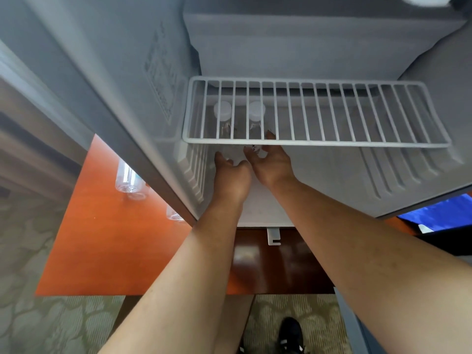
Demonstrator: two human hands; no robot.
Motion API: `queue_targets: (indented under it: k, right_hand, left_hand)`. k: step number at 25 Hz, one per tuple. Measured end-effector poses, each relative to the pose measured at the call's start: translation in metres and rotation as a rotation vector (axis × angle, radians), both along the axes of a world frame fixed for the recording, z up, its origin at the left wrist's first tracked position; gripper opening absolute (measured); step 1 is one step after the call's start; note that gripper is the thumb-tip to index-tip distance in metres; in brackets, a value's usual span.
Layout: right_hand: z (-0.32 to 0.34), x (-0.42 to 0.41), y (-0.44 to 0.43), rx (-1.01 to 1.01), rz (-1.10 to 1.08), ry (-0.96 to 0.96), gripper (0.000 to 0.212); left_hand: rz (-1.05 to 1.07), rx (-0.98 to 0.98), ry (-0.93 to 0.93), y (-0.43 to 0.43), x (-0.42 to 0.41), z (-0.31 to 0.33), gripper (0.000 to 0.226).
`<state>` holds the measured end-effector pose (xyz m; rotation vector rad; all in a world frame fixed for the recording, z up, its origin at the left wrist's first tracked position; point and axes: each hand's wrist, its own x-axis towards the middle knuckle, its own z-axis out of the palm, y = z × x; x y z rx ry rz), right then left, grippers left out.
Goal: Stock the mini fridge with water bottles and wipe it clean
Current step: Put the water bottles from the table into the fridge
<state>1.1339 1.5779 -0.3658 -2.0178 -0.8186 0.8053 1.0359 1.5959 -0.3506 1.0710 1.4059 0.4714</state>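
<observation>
Two bare forearms reach forward from the bottom of the view, over a patterned carpet [46, 325] and a dark shoe [290, 333] below them. Beyond the carpet lies the orange-brown wooden surface [102, 246] that carries the mini fridge [122, 80]. On that surface, to the left of the left hand and outside the fridge wall, lie clear water bottles: one [126, 178] farther out, and a second [173, 214] just beside the fridge's front corner, partly hidden by it. To the right of the right arm, a blue object [439, 213] shows past the fridge's edge.

Inside the fridge, both hands sit close together on the lower level, just under the front rail of the white wire shelf [316, 114]. The left hand [231, 180] has its fingers curled forward around the base of a clear bottle [223, 118] standing upright ahead of it. The right hand [273, 164], touching or nearly touching the left at the thumb side, curls its fingers and thumb around the lower part of a second upright bottle [256, 117]. Both bottles have white caps that show through the shelf wires, side by side at the left end of the shelf. How tightly either hand closes on its bottle I cannot tell, since the clear plastic and the rail hide the fingertips.

Past the hands, the ribbed fridge floor runs right, and the grey back wall rises beyond the shelf.
</observation>
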Motion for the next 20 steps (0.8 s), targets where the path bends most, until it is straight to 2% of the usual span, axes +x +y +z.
queue_targets:
  k: [7, 11, 13, 15, 18, 20]
  right_hand:
    - [-0.008, 0.005, 0.008, -0.042, 0.058, -0.003, 0.076]
    - [-0.007, -0.001, -0.004, -0.058, -0.010, 0.000, 0.083]
    - [-0.005, -0.008, -0.019, -0.056, -0.075, 0.016, 0.080]
    - [0.001, -0.023, -0.045, -0.032, -0.142, 0.074, 0.066]
    - [0.014, -0.052, -0.090, -0.009, -0.194, 0.144, 0.030]
    - [0.030, -0.073, -0.118, 0.005, -0.204, 0.212, 0.016]
  left_hand:
    - [0.009, 0.021, 0.063, -0.003, -0.009, 0.001, 0.074]
    - [0.002, 0.000, 0.068, -0.013, -0.017, 0.003, 0.074]
    - [-0.016, -0.002, 0.064, -0.024, -0.025, 0.005, 0.070]
    - [-0.028, 0.002, 0.041, -0.039, -0.036, 0.007, 0.064]
    - [-0.024, -0.020, -0.034, -0.071, -0.064, 0.015, 0.049]
    - [-0.027, -0.010, -0.031, -0.096, -0.089, 0.020, 0.039]
